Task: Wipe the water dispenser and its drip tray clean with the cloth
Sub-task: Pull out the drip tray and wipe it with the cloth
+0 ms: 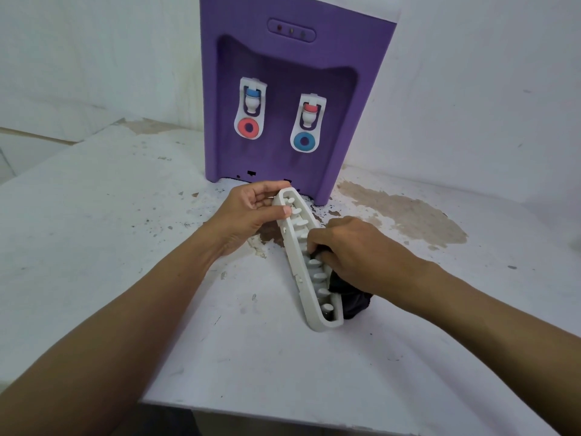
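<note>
Drip tray [294, 256]: it is detached from the dispenser and lies in front of it, between the two hands. It runs lengthwise from the dispenser's foot toward the desk's near edge, with its ribbed inside turned up and to the right.
Tray support: the near end is seen against the desk [125, 247]. Whether the far end is lifted cannot be told.
Left hand [251, 212]: the far end of the tray is gripped. The thumb is laid on the near rim and the fingers [267, 191] are curled round the end.
Right hand [355, 253]: a dark cloth [352, 298] is bunched and held in curled fingers [314, 243], which are pressed into the tray's ribs about midway along.
Cloth: most of it is hidden under the right hand. A loose fold is seen below the wrist, just beside the tray's near end and touching its right wall.
Water dispenser [292, 67]: purple, upright at the back of the desk and touched by neither hand.
Taps: a blue-capped tap [252, 99] is set on the left and a red-capped tap [310, 113] on the right.
Desk surface: white, with peeled brown patches [405, 215] beside the dispenser.
</note>
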